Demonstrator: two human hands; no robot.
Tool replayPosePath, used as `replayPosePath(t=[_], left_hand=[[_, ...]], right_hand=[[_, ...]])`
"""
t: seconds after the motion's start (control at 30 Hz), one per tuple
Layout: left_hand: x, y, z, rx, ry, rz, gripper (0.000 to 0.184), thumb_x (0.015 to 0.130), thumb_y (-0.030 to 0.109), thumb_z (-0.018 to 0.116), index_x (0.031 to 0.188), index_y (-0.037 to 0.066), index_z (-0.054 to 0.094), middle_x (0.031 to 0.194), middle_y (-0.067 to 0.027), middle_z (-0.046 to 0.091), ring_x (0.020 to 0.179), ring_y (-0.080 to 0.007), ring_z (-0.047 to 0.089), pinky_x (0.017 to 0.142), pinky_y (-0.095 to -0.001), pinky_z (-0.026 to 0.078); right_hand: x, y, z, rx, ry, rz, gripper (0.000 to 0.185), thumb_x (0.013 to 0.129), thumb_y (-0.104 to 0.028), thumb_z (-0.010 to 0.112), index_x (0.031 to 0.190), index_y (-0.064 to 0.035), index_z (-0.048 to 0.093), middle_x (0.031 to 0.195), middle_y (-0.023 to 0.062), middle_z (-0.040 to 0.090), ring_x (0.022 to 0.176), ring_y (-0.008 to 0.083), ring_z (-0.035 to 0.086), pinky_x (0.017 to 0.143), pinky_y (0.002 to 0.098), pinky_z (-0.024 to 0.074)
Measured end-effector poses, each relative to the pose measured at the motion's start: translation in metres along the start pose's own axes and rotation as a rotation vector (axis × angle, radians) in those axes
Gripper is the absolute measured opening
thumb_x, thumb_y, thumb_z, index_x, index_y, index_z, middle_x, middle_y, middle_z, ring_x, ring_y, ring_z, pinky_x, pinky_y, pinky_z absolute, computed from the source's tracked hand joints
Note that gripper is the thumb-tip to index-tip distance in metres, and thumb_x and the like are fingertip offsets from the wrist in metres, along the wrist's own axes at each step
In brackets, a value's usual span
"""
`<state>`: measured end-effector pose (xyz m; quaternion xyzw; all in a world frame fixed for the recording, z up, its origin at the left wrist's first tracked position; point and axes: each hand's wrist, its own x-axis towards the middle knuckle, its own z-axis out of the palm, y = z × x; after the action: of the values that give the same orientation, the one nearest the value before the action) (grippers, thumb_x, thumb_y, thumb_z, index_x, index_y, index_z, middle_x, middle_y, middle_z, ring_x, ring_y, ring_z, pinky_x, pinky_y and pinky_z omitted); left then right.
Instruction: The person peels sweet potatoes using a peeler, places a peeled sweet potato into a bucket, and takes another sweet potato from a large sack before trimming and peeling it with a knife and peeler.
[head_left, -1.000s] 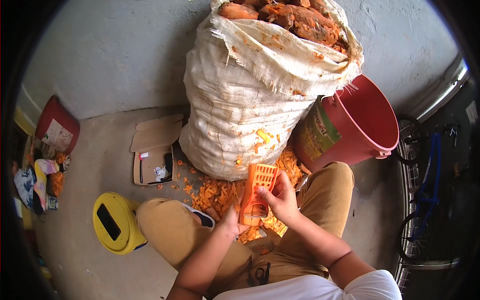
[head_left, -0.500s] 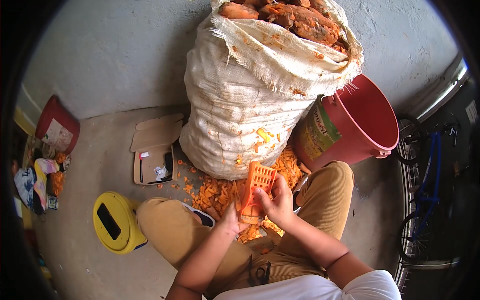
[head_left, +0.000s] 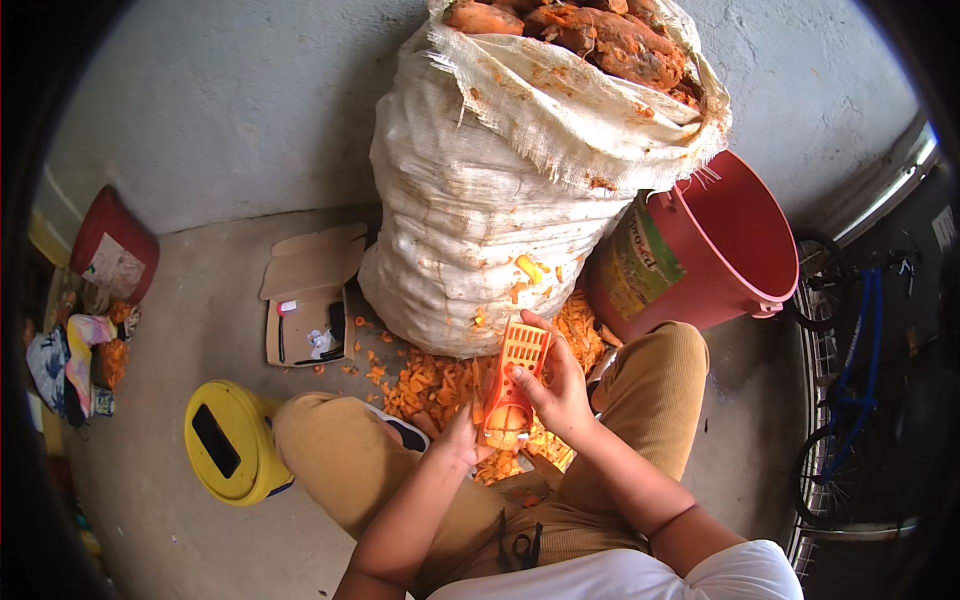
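My right hand (head_left: pixel 560 395) grips an orange plastic peeler (head_left: pixel 524 352) with rows of slots and round holes, its thumb on the face and its fingers behind. Below the peeler's lower end, my left hand (head_left: pixel 465 432) is closed around a peeled orange root vegetable (head_left: pixel 505 425); the peeler partly covers it. Both hands are above my lap, between my bent knees. Orange peelings (head_left: pixel 430 390) lie heaped on the floor under and beyond them.
A tall white woven sack (head_left: pixel 500 200), full of reddish-orange roots (head_left: pixel 630 45), stands ahead. Right of it is a large red bucket (head_left: pixel 740 220). At left are a yellow lidded bucket (head_left: pixel 265 450), an open cardboard box (head_left: pixel 300 275) and a smaller red bucket (head_left: pixel 125 235). A blue bicycle (head_left: pixel 868 330) is far right.
My right hand has shifted slightly up along the peeler, and its fingers show more beside the upper end. The peeler has tilted a little, so more of the root shows beneath it.
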<state>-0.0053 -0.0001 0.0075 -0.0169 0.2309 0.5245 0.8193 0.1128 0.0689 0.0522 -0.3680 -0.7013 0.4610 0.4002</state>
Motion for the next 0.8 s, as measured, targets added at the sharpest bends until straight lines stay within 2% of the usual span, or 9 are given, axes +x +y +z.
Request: replayPosePath(t=[0.03, 0.13, 0.23, 0.33, 0.43, 0.5, 0.57, 0.7, 0.8], left_hand=[[0.002, 0.000, -0.005, 0.018, -0.036, -0.002, 0.049, 0.084, 0.049, 0.032, 0.108, 0.010, 0.047, 0.081, -0.0094, 0.058, 0.064, -0.0224, 0.059, 0.041, -0.0345, 0.049], [0.003, 0.000, -0.009, 0.058, -0.065, 0.017, 0.049, 0.084, 0.049, 0.031, 0.109, 0.010, 0.046, 0.081, -0.0103, 0.058, 0.064, -0.0226, 0.059, 0.042, -0.0342, 0.050], [0.007, -0.002, -0.013, 0.059, -0.066, 0.030, 0.048, 0.085, 0.048, 0.031, 0.108, 0.009, 0.047, 0.081, -0.0106, 0.058, 0.064, -0.0227, 0.059, 0.042, -0.0338, 0.050], [0.010, -0.002, -0.015, 0.045, -0.061, 0.039, 0.048, 0.085, 0.047, 0.032, 0.107, 0.007, 0.047, 0.081, -0.0105, 0.058, 0.065, -0.0219, 0.059, 0.042, -0.0331, 0.049], [0.006, -0.004, -0.010, 0.090, 0.001, 0.018, 0.047, 0.085, 0.046, 0.034, 0.106, 0.007, 0.048, 0.082, -0.0100, 0.058, 0.066, -0.0205, 0.059, 0.043, -0.0336, 0.049], [0.002, -0.007, -0.004, 0.137, 0.124, -0.011, 0.047, 0.085, 0.045, 0.036, 0.108, 0.006, 0.046, 0.084, -0.0091, 0.058, 0.068, -0.0189, 0.059, 0.045, -0.0340, 0.050], [0.006, -0.014, -0.015, 0.172, 0.103, -0.030, 0.049, 0.085, 0.046, 0.036, 0.110, 0.005, 0.044, 0.085, -0.0097, 0.058, 0.068, -0.0187, 0.059, 0.046, -0.0337, 0.050], [0.001, -0.021, -0.009, 0.188, 0.069, -0.014, 0.052, 0.085, 0.047, 0.036, 0.111, 0.002, 0.043, 0.082, -0.0118, 0.057, 0.066, -0.0185, 0.059, 0.047, -0.0324, 0.050], [-0.001, -0.010, -0.011, 0.122, -0.049, -0.074, 0.056, 0.084, 0.048, 0.034, 0.109, -0.001, 0.043, 0.078, -0.0135, 0.056, 0.060, -0.0201, 0.058, 0.045, -0.0320, 0.049]], right_hand=[[0.001, -0.002, 0.000, 0.019, -0.018, -0.013, 0.047, 0.078, -0.005, 0.056, 0.118, 0.0046, 0.032, 0.108, 0.0106, 0.047, 0.101, 0.0133, 0.045, 0.088, 0.0274, 0.0354], [-0.001, 0.006, 0.002, 0.153, -0.024, 0.103, 0.049, 0.077, -0.006, 0.057, 0.118, 0.0048, 0.033, 0.115, 0.0156, 0.045, 0.103, 0.0198, 0.046, 0.087, 0.0299, 0.0367], [-0.003, -0.001, 0.006, 0.331, 0.046, 0.186, 0.046, 0.078, -0.003, 0.054, 0.118, 0.0050, 0.033, 0.109, 0.0139, 0.048, 0.098, 0.0163, 0.049, 0.084, 0.0277, 0.0392], [-0.003, -0.006, 0.008, 0.302, 0.117, 0.205, 0.037, 0.080, -0.002, 0.051, 0.113, 0.0047, 0.036, 0.100, 0.0118, 0.053, 0.089, 0.0137, 0.052, 0.078, 0.0250, 0.0430], [0.004, 0.005, 0.004, 0.328, 0.292, 0.156, 0.028, 0.082, -0.004, 0.050, 0.107, 0.0039, 0.038, 0.098, 0.0105, 0.053, 0.084, 0.0115, 0.051, 0.074, 0.0250, 0.0435], [0.013, 0.011, -0.007, 0.327, 0.440, 0.252, 0.020, 0.083, -0.005, 0.049, 0.100, 0.0004, 0.040, 0.091, 0.0086, 0.055, 0.080, 0.0109, 0.052, 0.070, 0.0242, 0.0438], [0.020, 0.019, -0.016, -0.027, 0.523, 0.051, 0.017, 0.081, -0.005, 0.051, 0.093, -0.0003, 0.040, 0.084, 0.0080, 0.053, 0.072, 0.0122, 0.051, 0.067, 0.0247, 0.0443], [0.052, 0.050, -0.066, -0.026, 0.861, 0.041, 0.014, 0.083, -0.008, 0.050, 0.091, -0.0004, 0.042, 0.084, 0.0102, 0.056, 0.071, 0.0116, 0.053, 0.061, 0.0238, 0.0445], [0.052, 0.022, -0.072, 0.154, 0.727, 0.141, 0.013, 0.083, -0.008, 0.049, 0.092, -0.0010, 0.042, 0.085, 0.0094, 0.057, 0.067, 0.0105, 0.055, 0.053, 0.0234, 0.0493]])
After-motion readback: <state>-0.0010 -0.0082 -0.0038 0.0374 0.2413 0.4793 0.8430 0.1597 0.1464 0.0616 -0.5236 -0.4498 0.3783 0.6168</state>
